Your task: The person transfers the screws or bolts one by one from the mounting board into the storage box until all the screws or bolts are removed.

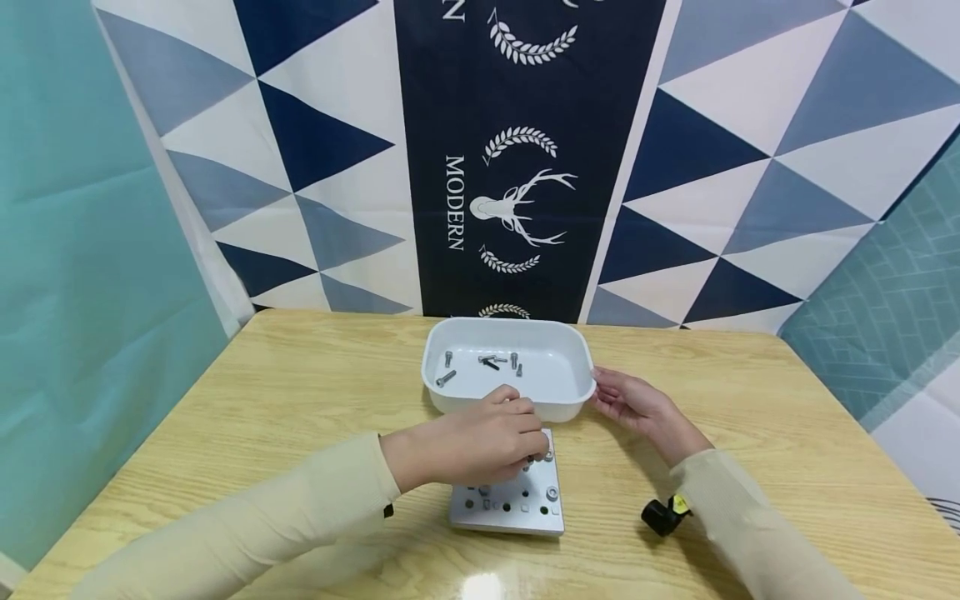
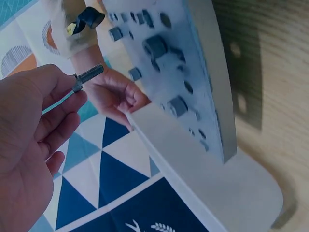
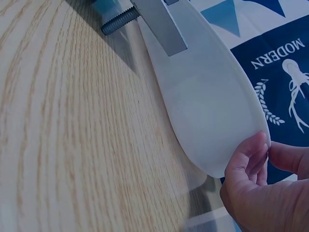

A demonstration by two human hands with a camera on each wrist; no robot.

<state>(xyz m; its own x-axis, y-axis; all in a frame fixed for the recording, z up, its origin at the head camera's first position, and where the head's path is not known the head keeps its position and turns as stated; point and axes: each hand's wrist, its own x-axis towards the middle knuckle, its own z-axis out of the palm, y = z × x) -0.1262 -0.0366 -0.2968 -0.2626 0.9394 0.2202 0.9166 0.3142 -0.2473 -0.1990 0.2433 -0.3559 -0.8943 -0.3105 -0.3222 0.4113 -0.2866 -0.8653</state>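
My left hand is over a silver metal plate with holes, several of them holding bolts. In the left wrist view its thumb and fingers pinch a socket-head bolt by the head, threaded end pointing away from the palm, toward the plate. My right hand pinches the right end of a white plastic tub by the rim, thumb on one side and fingers on the other in the right wrist view. A threaded bolt end sticks out from the plate's underside there.
Several loose bolts lie inside the tub, a black one among them. The tub stands just behind the plate on a wooden table. A black and yellow wrist device shows at the right sleeve. Patterned cloth hangs behind.
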